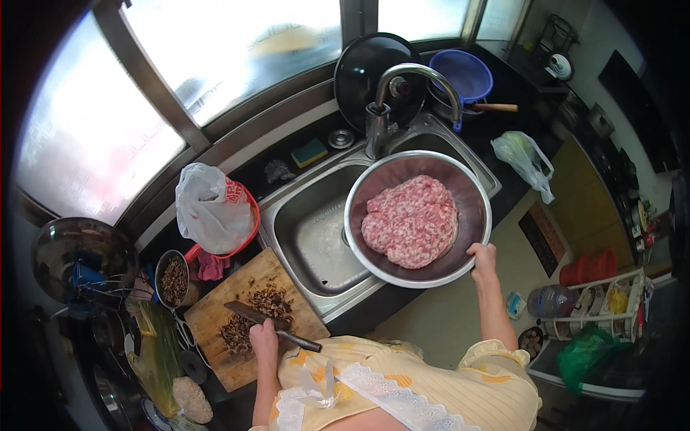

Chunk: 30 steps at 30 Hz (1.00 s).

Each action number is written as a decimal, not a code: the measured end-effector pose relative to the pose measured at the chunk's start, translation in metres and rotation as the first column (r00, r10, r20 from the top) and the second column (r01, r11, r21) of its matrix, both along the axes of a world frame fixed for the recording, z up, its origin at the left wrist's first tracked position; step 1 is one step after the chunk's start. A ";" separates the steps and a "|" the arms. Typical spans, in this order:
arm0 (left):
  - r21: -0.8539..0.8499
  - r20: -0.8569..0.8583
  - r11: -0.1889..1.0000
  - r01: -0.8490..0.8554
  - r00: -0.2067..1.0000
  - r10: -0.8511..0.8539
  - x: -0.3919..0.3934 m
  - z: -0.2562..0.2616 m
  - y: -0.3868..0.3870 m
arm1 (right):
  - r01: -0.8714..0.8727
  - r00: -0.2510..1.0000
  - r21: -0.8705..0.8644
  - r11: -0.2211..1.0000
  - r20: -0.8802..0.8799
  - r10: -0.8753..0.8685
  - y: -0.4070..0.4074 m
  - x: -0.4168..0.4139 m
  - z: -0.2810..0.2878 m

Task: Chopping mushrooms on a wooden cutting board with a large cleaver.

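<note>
My right hand point(483, 260) grips the near right rim of a wide stainless steel bowl point(474, 188). A large lump of minced raw meat point(412, 221) lies in the bowl. The bowl covers part of the double sink. On the wooden chopping board point(226, 377), my left hand point(264, 339) grasps a cleaver point(248, 312) low on its blade, close to the handle. That dark handle points toward my body. Chopped brown bits point(272, 301) are heaped on both sides of the blade.
The steel sink point(307, 242) has a curved tap point(377, 129) behind the bowl. A bagged red container point(215, 210) and a small pan of brown bits point(175, 280) stand left. A blue basin point(461, 75) and a plastic bag point(523, 156) are right.
</note>
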State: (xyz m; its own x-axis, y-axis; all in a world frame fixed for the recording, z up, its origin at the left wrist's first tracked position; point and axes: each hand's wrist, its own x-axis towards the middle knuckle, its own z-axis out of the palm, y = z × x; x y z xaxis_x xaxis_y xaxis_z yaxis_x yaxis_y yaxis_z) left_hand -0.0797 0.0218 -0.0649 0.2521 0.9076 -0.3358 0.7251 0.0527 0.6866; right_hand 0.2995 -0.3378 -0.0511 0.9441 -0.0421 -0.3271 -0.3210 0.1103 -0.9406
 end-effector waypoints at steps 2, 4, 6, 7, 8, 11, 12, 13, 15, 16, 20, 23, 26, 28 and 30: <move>-0.006 -0.012 1.000 -0.010 1.000 0.010 0.001 0.004 0.000 | 0.056 0.998 0.015 0.998 -0.020 -0.056 -0.017 0.003 -0.008; -0.001 0.013 1.000 -0.005 1.000 0.005 -0.001 0.002 -0.001 | 0.068 0.996 0.042 0.997 -0.064 -0.065 -0.031 0.002 -0.013; 0.003 0.035 1.000 -0.002 0.999 0.002 -0.001 0.002 -0.001 | 0.079 0.991 0.068 0.995 -0.110 -0.071 -0.041 -0.001 -0.019; -0.007 0.049 1.000 -0.010 0.999 0.010 0.000 0.002 -0.001 | 0.120 0.985 0.070 0.990 -0.135 -0.110 -0.044 -0.003 -0.023; -0.018 0.064 1.000 -0.018 0.998 0.019 0.000 0.002 -0.002 | 0.161 0.976 0.071 0.984 -0.160 -0.148 -0.047 -0.004 -0.026; -0.006 0.074 1.000 0.014 0.997 -0.013 -0.003 -0.001 0.001 | 0.093 0.981 0.106 0.990 -0.178 -0.073 -0.050 -0.006 -0.028; -0.005 0.073 1.000 0.011 0.997 -0.011 -0.005 -0.001 0.001 | 0.128 0.975 0.084 0.988 -0.193 -0.110 -0.040 -0.011 -0.016; -0.012 0.077 1.000 0.012 0.997 -0.011 -0.005 -0.002 0.001 | 0.130 0.975 0.084 0.988 -0.191 -0.112 -0.038 -0.014 -0.011; -0.019 0.087 1.000 0.014 0.996 -0.012 -0.004 0.001 0.000 | 0.095 0.967 0.102 0.990 -0.248 -0.067 -0.036 -0.019 -0.003; -0.018 0.081 1.000 0.005 0.997 -0.004 -0.002 0.004 -0.002 | 0.095 0.968 0.102 0.990 -0.243 -0.067 -0.036 -0.019 0.000; 0.011 0.061 1.000 0.023 0.998 -0.023 -0.003 0.001 -0.002 | 0.594 0.742 -0.696 0.404 0.668 0.059 -0.034 0.007 0.012; -0.003 0.079 1.000 0.004 0.997 -0.004 -0.010 -0.003 -0.001 | 0.328 0.693 -0.536 0.778 0.696 0.187 0.021 0.028 0.102; -0.005 0.065 1.000 -0.019 0.998 0.020 -0.006 0.003 -0.004 | 0.118 0.614 -0.492 0.862 0.719 0.326 0.094 0.067 0.144; -0.011 0.048 1.000 -0.025 0.999 0.025 -0.002 0.013 -0.008 | 0.001 0.610 -0.482 0.876 0.695 0.381 0.141 0.097 0.159; -0.017 0.032 1.000 -0.025 0.999 0.025 0.004 0.019 -0.010 | 0.245 0.526 -0.600 0.761 0.742 0.416 0.169 0.138 0.160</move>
State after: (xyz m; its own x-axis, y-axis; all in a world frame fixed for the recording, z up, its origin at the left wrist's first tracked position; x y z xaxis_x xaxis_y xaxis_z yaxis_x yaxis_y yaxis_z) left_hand -0.0756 0.0122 -0.0463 0.2405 0.9082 -0.3427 0.7006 0.0819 0.7088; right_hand 0.4377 -0.1686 0.1094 0.7526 0.1978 0.6281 0.6243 -0.5177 -0.5850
